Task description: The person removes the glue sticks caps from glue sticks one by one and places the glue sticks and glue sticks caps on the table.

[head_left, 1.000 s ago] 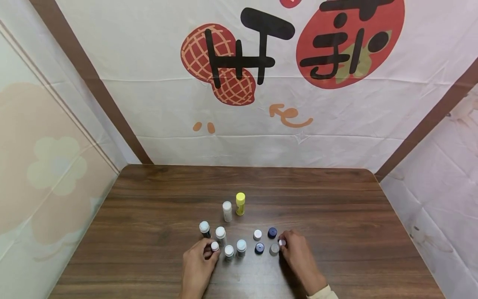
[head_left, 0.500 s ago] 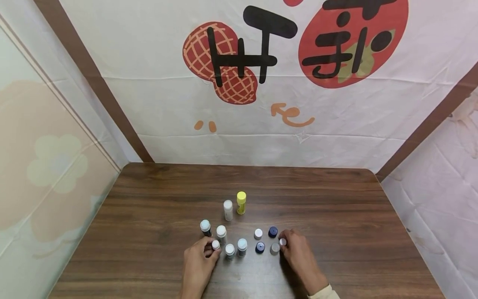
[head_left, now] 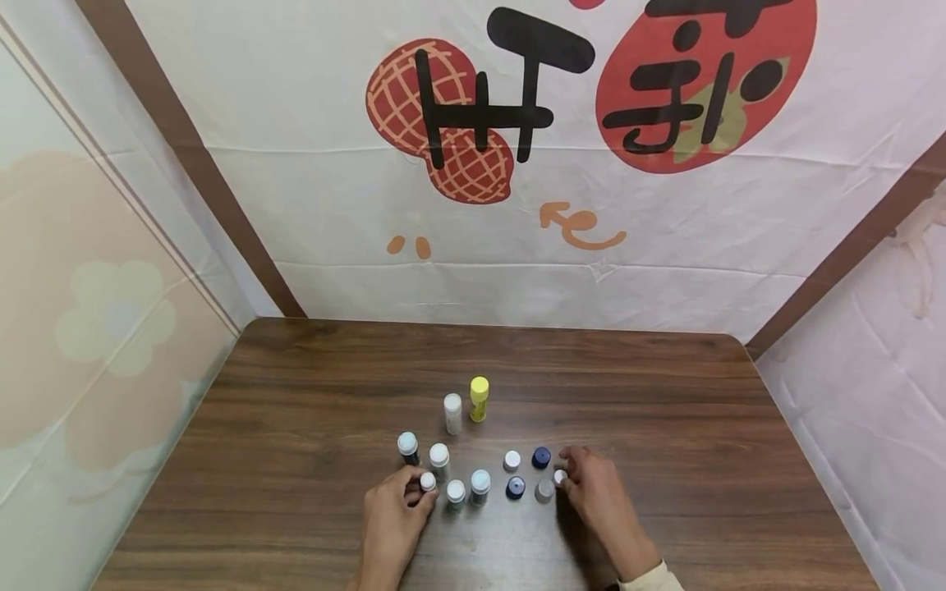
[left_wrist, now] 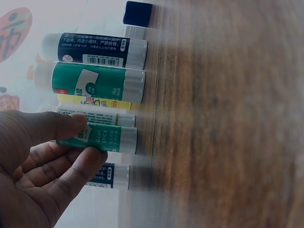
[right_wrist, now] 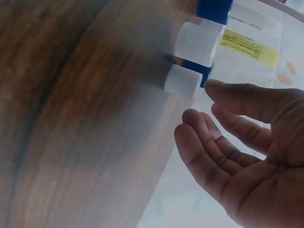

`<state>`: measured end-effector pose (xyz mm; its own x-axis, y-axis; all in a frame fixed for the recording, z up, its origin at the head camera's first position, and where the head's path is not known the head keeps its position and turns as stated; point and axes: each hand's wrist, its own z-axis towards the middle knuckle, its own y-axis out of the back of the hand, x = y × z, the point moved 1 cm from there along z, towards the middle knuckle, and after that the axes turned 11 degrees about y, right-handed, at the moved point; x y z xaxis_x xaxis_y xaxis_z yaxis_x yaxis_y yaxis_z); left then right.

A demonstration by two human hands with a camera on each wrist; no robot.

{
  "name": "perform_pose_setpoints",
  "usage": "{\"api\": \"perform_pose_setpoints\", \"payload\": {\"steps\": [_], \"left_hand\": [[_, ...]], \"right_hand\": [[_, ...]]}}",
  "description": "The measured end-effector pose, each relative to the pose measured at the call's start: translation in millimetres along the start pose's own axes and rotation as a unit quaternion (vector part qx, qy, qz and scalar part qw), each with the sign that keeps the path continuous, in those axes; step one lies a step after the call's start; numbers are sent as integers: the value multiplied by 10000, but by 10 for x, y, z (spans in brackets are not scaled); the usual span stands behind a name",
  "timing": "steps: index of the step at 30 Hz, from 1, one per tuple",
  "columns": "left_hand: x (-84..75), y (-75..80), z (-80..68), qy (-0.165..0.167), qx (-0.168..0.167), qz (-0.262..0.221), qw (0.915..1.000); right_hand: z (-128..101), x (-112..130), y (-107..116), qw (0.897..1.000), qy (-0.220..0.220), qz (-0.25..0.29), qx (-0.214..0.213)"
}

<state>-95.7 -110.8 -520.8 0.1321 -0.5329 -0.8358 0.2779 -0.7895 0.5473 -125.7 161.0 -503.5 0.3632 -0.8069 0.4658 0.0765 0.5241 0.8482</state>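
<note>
Gripping a green glue stick (left_wrist: 102, 137) between thumb and fingers, the left hand (head_left: 395, 519) holds it upright on the worktop (head_left: 296, 427), white cap up, base down. Long axis of the stick: vertical, straight off the wood. It stands at that hand's fingertips, nearest member of a cluster of other upright sticks (head_left: 468, 486) just beyond and to the inside.

The right hand (head_left: 594, 501) sits apart on the far side of the cluster, fingers loosely spread and lightly curled in the wrist view; they seem to grip nothing there. A small white cap (head_left: 560, 477) lies at its fingertips; whether touched, cannot tell. Loose caps, blue (head_left: 515, 487) and white (head_left: 512, 460), lie between the two hands, nearer the right. Two more sticks, white (head_left: 452, 413) and yellow (head_left: 479, 399), stand well beyond both hands.
</note>
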Motion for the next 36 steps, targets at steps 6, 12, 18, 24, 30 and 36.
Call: {"api": "perform_pose_setpoints", "payload": {"steps": [6, 12, 18, 24, 30, 36], "left_hand": [[-5, 3, -1, -13, 2, -96, 10000], [-14, -9, -2, -35, -5, -230, 9997], [-24, 8, -4, -48, -62, -160, 9998], [-33, 20, 1, 51, 29, -173, 9998], [-46, 4, 16, 47, 1, -164, 9999], [-48, -3, 20, 70, 17, -86, 9999]], "right_hand": [[93, 59, 55, 9993, 131, -278, -225], [265, 191, 125, 9976, 180, -588, -307], [479, 400, 195, 9978, 214, -628, -86], [689, 553, 185, 9955, 571, -738, 165], [870, 632, 112, 9912, 1016, -821, 235], [1025, 668, -13, 9852, 1430, -934, 147]]}}
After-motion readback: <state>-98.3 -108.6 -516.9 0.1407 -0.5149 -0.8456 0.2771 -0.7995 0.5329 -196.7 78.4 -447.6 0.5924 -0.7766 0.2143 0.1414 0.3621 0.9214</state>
